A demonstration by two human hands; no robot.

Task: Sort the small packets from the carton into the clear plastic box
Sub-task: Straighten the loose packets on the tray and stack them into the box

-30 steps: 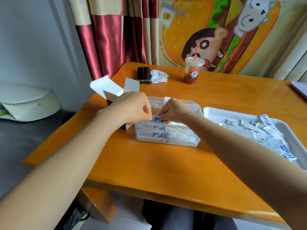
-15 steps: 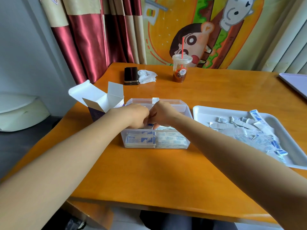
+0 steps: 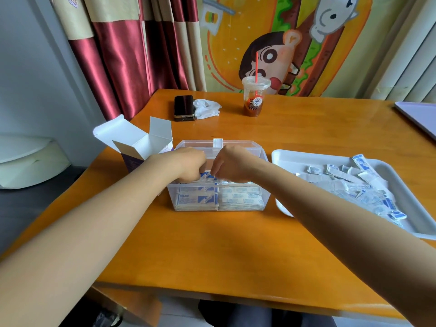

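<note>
Over the clear plastic box [image 3: 238, 144], the left hand [image 3: 188, 161] and right hand [image 3: 232, 162] each have the grip pinched on blue-and-white packets [image 3: 207, 176] at its top (more lie stacked in two rows inside). The open carton [image 3: 141, 149] stands just left of the box.

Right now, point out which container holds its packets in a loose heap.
The white tray, right of the clear plastic box: its packets lie scattered, while the box's sit in neat stacks and the open carton shows none.
</note>
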